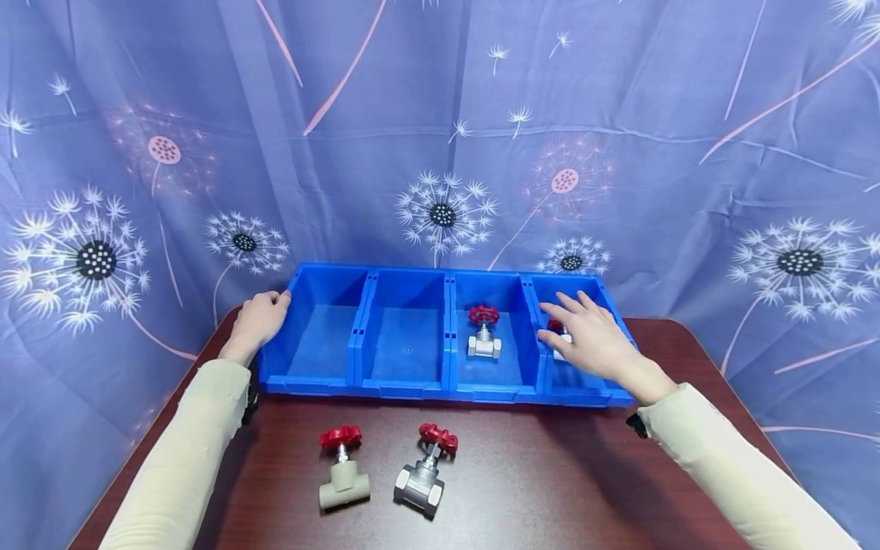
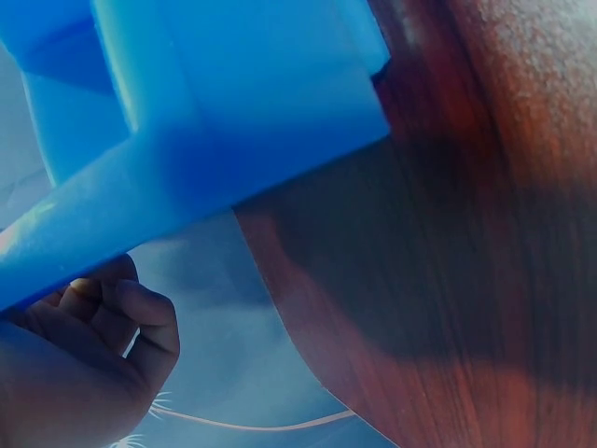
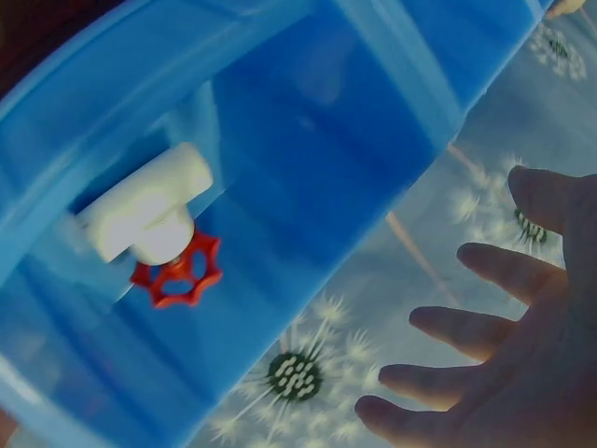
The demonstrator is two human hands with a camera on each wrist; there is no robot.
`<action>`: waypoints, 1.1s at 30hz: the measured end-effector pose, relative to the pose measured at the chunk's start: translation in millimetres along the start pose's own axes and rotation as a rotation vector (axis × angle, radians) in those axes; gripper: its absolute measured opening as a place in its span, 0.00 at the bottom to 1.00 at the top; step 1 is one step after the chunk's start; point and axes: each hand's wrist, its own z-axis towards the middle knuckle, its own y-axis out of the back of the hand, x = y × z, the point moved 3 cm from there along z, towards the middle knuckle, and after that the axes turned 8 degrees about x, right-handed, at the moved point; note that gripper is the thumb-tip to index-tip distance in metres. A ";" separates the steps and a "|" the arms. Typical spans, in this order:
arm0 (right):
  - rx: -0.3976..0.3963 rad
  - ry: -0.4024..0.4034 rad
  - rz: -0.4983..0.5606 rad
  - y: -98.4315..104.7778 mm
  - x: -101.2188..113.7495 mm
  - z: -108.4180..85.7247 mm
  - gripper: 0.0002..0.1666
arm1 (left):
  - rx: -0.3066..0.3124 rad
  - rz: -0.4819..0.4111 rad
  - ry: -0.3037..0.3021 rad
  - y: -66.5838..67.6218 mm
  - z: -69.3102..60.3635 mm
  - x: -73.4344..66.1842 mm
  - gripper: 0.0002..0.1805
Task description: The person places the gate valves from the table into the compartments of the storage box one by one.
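My left hand [image 1: 260, 322] curls its fingers on the left edge of the blue bin [image 1: 402, 391], seemingly to steady it. My right hand [image 1: 594, 340] hovers, fingers apart, over the right-end compartment [image 1: 579, 377] holding the white valve [image 3: 154, 205], which a divider [image 1: 532, 328] separates from the silver valve [image 1: 484, 345].

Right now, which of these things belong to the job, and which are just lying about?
Probably part of the job:
blue bin
silver valve and white valve inside it
beige valve and grey valve before it
left hand, right hand

Probably just surroundings:
table
dandelion-print curtain
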 end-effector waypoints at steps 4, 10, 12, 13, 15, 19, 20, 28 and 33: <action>-0.052 0.016 -0.010 6.2 -15.0 -6.8 0.33 | 0.001 0.000 0.002 0.4 -0.6 -0.3 0.30; -0.074 -0.036 0.017 11.9 -40.3 -14.3 0.33 | 0.001 -0.004 0.006 0.6 -1.3 -1.5 0.30; -0.072 -0.060 0.044 14.1 -48.3 -15.9 0.34 | 0.003 -0.006 0.010 0.5 -1.2 -1.7 0.30; -0.069 -0.072 0.062 15.3 -52.0 -16.5 0.34 | 0.002 -0.004 0.012 0.4 -1.1 -1.7 0.30; -0.063 -0.091 0.098 17.3 -59.6 -16.9 0.35 | 0.002 -0.003 0.015 0.3 -1.0 -1.7 0.30; -0.072 -0.118 0.171 19.4 -75.5 -15.9 0.37 | 0.004 -0.004 0.012 0.3 -0.7 -1.6 0.30; -0.074 -0.127 0.186 19.1 -79.7 -15.4 0.38 | 0.005 -0.005 0.013 0.3 -0.7 -1.7 0.30; -0.083 -0.211 0.300 12.1 -109.8 -9.4 0.41 | 0.007 -0.006 0.020 0.3 -0.5 -0.3 0.31; -0.073 -0.247 0.344 7.6 -125.3 -6.9 0.41 | 0.003 0.003 0.020 -0.1 -0.1 -0.1 0.31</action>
